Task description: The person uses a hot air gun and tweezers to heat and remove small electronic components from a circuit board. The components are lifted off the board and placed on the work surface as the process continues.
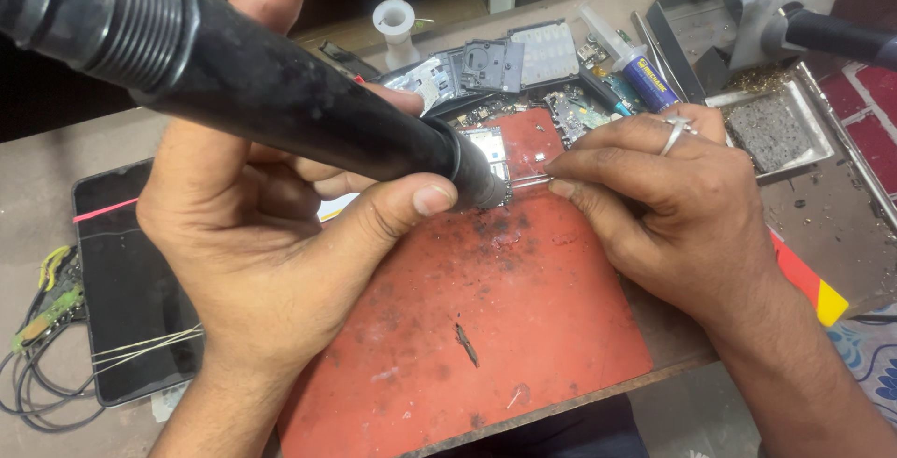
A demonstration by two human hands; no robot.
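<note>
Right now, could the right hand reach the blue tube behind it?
Probably yes. The right hand sits just in front of the blue tube with nothing between them, but its fingers are pinching tweezers, so they would have to let go first.

hot-air tool (280,93) nozzle tip hidden, perhaps touching small circuit board (490,148), tweezers (529,180) tips obscured

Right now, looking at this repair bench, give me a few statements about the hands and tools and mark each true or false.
1. The left hand grips a black hot-air wand. True.
2. The right hand holds a screwdriver. False: it pinches metal tweezers.
3. The wand's tip points at a small circuit board. True.
4. The work mat is blue. False: it is red.
5. A dark tablet lies left of the mat. True.
</note>
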